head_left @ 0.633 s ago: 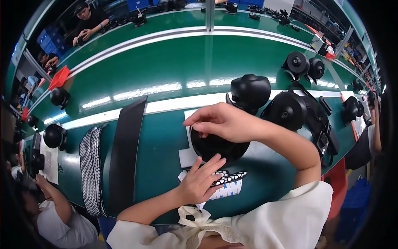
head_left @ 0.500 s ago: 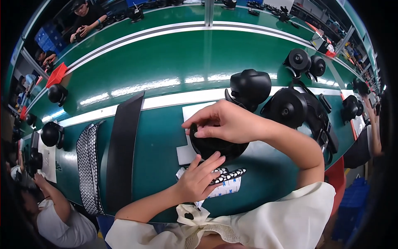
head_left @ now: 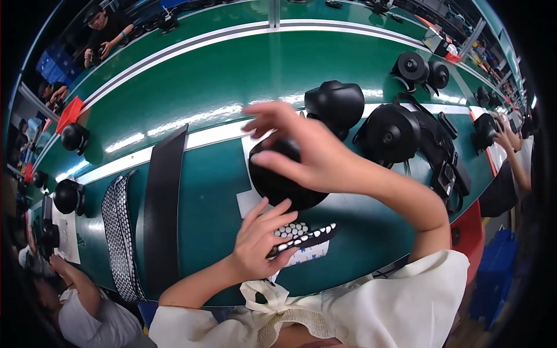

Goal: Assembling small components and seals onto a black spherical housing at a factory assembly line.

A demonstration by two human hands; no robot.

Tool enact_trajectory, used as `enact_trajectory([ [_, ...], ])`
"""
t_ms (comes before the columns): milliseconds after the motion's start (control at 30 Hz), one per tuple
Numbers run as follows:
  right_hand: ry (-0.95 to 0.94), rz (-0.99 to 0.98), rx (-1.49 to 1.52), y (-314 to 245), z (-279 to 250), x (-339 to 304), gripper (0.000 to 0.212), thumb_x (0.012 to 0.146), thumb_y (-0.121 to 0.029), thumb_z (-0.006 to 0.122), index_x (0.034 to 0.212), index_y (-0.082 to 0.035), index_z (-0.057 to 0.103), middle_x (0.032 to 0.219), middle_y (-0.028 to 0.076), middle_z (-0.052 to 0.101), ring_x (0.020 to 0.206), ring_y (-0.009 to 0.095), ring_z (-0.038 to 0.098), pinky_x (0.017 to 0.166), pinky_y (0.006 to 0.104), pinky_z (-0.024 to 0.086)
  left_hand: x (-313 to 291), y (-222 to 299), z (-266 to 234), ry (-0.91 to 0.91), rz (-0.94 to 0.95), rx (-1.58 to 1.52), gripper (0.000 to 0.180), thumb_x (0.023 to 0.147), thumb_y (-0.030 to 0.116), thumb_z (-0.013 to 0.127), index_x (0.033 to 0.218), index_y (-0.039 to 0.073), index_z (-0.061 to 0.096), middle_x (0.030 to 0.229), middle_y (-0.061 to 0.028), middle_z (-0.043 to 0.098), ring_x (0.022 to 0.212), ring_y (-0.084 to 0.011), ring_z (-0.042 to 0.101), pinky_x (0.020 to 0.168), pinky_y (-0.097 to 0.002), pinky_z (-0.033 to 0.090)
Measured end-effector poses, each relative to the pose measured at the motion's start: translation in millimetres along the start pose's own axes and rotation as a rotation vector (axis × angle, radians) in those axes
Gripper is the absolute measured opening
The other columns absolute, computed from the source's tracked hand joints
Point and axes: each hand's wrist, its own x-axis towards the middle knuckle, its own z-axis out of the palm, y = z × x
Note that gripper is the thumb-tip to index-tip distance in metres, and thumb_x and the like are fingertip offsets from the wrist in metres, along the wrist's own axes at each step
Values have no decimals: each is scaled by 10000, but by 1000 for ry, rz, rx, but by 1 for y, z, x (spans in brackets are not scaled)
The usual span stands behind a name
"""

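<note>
Before me on the green bench lies a glossy round black shell [head_left: 272,180], helmet-like in form. Over its upper part my right hand [head_left: 307,151] is raised with thumb and fingers apart, slightly blurred, holding nothing. My left hand [head_left: 261,240] is just below the shell, its fingertips close to the lower rim. Between its thumb and fingers sits a black strip with white oval dots [head_left: 310,236], partly hidden by the hand. Under the strip is a white printed paper sheet [head_left: 310,254]. Part of a white sheet [head_left: 248,200] shows beside the shell.
Left of my hands lie a long flat black strip [head_left: 163,214] and a longer white-dotted strip [head_left: 122,232]. Several black rounded housings, including one upright [head_left: 333,107] and one lying round-face up [head_left: 391,134], stand at right with black straps [head_left: 444,151]. Co-workers sit at both sides.
My right hand has let go of the shell's upper edge and spread its fingers above it. My left hand has drawn back slightly from the shell. The whole view has shifted a little.
</note>
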Motion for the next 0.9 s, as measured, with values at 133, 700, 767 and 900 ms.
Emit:
enact_trajectory([
  [133,-67,23,8,-47,-26,-28,421,750,-159,647,1099,-31,449,837,115,579,762,214,588,672,293,469,1,20,-19,277,-347,-249,241,804,126,573,826,0,369,815,-170,619,726,-163,620,580,-240,480],
  [700,-1,-70,-277,-40,-3,-39,196,657,-93,679,791,-49,544,777,52,498,698,218,469,614,297,345,23,15,-39,171,-441,-104,119,677,-22,674,768,-20,598,663,-104,632,526,-123,607,471,-203,447],
  [767,51,-132,-284,-39,4,-39,197,642,-82,673,796,-62,551,765,43,490,695,207,470,593,293,343,25,15,-37,152,-321,-107,121,679,-23,669,775,-22,595,665,-120,630,521,-146,612,472,-209,452],
  [900,41,-148,-380,-42,5,-36,194,623,-62,669,783,-64,559,739,34,483,664,196,459,572,289,338,18,8,-33,238,-289,-37,128,681,-3,679,750,-17,572,642,-117,623,503,-160,607,466,-220,451],
])
